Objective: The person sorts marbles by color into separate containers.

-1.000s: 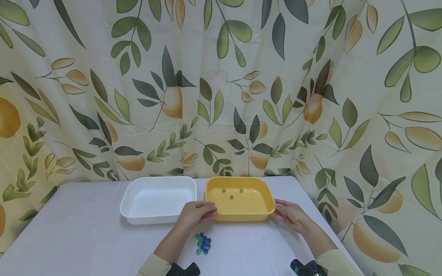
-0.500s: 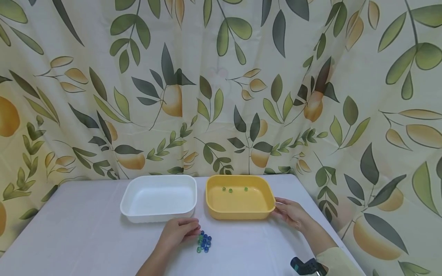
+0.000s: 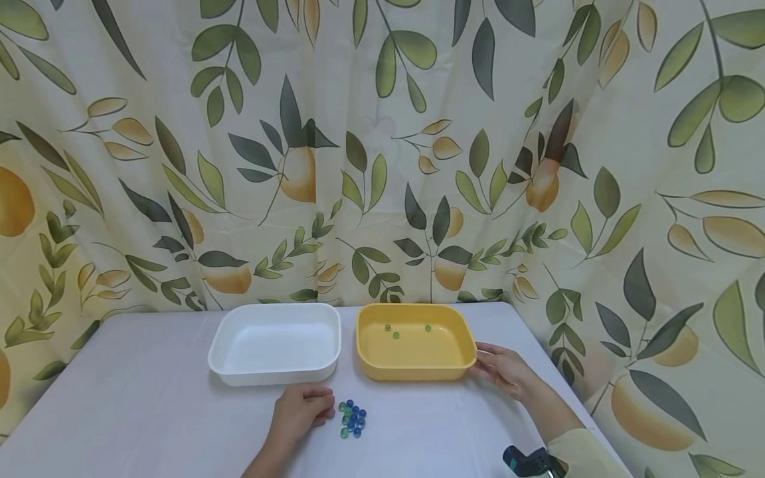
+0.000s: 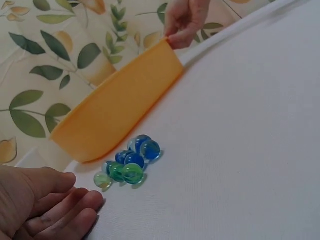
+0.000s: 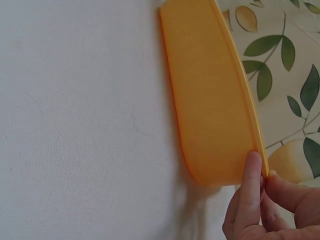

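Observation:
My left hand (image 3: 301, 410) hovers or rests at the left of a cluster of blue and green glass marbles (image 3: 353, 418). Its fingers are loosely bent with nothing visible between them, and in the left wrist view the fingertips are just short of the nearest pale green marble (image 4: 103, 180). At the right corner of the yellow tray (image 3: 418, 374), my right hand (image 3: 507, 373) pinches the rim between thumb and fingers, as the right wrist view shows. Inside that tray lie three small green marbles, one being the right-hand marble (image 3: 427, 328).
A white tray (image 3: 273, 379) stands left of the yellow one, with a narrow gap between them. Both sit near the back of a white-covered table (image 3: 149, 411). A leaf-and-fruit patterned curtain (image 3: 370, 199) hangs behind and along the right side.
My left hand has left the yellow tray's left corner and come down and leftward to beside the marble cluster. The green marbles in the tray have rolled. My right hand keeps its grip.

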`<state>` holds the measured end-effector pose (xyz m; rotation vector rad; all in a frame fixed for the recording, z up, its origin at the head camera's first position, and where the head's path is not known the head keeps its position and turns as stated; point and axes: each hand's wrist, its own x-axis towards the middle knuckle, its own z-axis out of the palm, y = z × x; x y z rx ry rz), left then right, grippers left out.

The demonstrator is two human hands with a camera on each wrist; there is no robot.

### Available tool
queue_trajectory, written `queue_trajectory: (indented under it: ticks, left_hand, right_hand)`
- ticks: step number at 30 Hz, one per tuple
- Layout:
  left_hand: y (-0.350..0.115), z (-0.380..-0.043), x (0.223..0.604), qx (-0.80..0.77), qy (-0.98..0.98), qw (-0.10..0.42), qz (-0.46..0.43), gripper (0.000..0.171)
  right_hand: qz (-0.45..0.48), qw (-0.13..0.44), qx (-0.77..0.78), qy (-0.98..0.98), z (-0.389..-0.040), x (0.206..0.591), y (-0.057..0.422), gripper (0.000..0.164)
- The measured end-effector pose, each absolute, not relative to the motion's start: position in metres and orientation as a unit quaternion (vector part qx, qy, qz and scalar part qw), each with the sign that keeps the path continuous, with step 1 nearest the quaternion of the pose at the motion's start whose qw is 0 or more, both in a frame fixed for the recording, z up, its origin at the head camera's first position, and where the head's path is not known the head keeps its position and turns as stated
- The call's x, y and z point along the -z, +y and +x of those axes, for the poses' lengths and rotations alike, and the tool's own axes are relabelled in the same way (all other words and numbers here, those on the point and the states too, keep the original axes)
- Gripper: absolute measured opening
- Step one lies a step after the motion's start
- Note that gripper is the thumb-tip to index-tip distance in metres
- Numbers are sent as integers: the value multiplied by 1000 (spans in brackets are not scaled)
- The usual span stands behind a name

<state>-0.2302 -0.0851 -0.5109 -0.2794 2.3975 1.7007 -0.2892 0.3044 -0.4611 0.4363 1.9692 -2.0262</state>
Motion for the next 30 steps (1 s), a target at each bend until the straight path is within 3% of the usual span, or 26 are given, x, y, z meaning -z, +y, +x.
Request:
queue_trajectory:
  ticks: [20,30]
  left_hand:
    - [-71,-227,511,-480,874,48,-62,17]
    - [-69,-226,507,-421,903,59,-66,17]
  right_hand:
    - [151,143,708,675,-290,459,304,58]
    - [153,142,703,680,-290,462,305,59]
